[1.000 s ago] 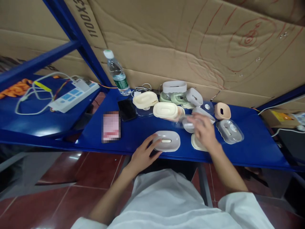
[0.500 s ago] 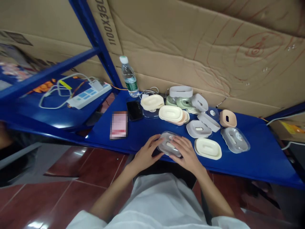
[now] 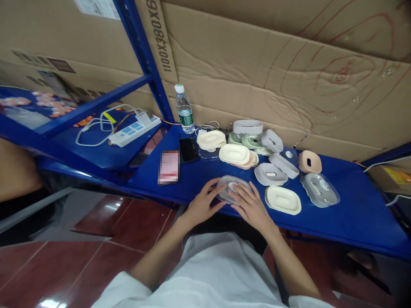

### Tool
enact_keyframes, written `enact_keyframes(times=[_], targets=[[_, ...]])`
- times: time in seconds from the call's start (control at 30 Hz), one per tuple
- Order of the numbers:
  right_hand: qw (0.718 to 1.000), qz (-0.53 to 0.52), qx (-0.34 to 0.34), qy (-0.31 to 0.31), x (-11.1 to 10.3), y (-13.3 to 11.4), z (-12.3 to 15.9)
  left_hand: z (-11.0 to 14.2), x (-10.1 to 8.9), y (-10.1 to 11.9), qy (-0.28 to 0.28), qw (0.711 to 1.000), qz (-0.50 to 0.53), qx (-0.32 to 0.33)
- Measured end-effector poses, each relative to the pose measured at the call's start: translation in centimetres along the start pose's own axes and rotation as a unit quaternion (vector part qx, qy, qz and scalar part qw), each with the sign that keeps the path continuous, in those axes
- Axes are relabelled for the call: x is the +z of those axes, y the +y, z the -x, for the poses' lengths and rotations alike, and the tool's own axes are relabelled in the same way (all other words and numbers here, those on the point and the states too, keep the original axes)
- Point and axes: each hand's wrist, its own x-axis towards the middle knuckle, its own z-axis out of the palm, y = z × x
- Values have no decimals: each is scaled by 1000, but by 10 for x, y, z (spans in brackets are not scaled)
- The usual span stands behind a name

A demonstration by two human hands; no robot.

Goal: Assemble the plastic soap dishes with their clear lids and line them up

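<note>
A clear plastic box (image 3: 227, 183) with a round sticker on top lies between my two hands at the table's front edge. My left hand (image 3: 201, 207) grips its left end, thumb in front and fingers at the far side. Across its right side lie the fingers of my right hand (image 3: 253, 208), thumb low in front, hiding part of the box. Just to the right rests a cream oval lid (image 3: 284, 200). Behind it is a grey oval frame (image 3: 271, 174). Further right sits a grey box with a clear cover (image 3: 320, 190).
More cream lids (image 3: 234, 153), grey and green frames (image 3: 248, 126) and a peach frame (image 3: 310, 161) fill the back of the blue table (image 3: 359, 214). At left are two phones (image 3: 189, 149) and a water bottle (image 3: 185, 112). A power strip (image 3: 133, 131) lies beyond the blue post.
The camera view has shifted, so the scene appears further right and slightly lower. Both hands stay on the clear box, its near side now tipped or turned a little and its sticker more visible.
</note>
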Motion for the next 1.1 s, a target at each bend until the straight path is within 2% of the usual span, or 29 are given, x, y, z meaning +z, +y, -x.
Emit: enact_keyframes(times=[0.13,0.23,0.33,0.47,0.57,0.67,0.77,0.83,0.93,1.0,1.1], targets=[[1000,-1,3,4,-1,1,2,0,0,2,12,999,-41,-6],[998,-26,8,57,-6,5,13,-1,-2,4,42,998,-50,-23],[990,-46,57,122,-11,11,37,-2,-9,4,68,995,-63,-36],[977,-24,139,161,-17,14,82,-3,-21,-5,75,988,-127,-37],[954,8,191,233,-20,15,113,-5,-33,-17,79,983,-161,-43],[913,49,270,303,-24,18,133,-10,-43,-30,80,979,-182,-52],[900,80,316,291,-26,22,139,-13,-45,-36,103,975,-184,-65],[912,74,313,257,-25,22,137,-13,-41,-33,132,972,-181,-67],[931,51,287,218,-20,15,128,-12,-29,-17,158,970,-180,-40],[940,35,273,203,-15,7,119,-13,-17,-2,141,975,-170,-4],[952,4,253,175,-10,-5,107,-23,0,22,40,988,-136,59]])
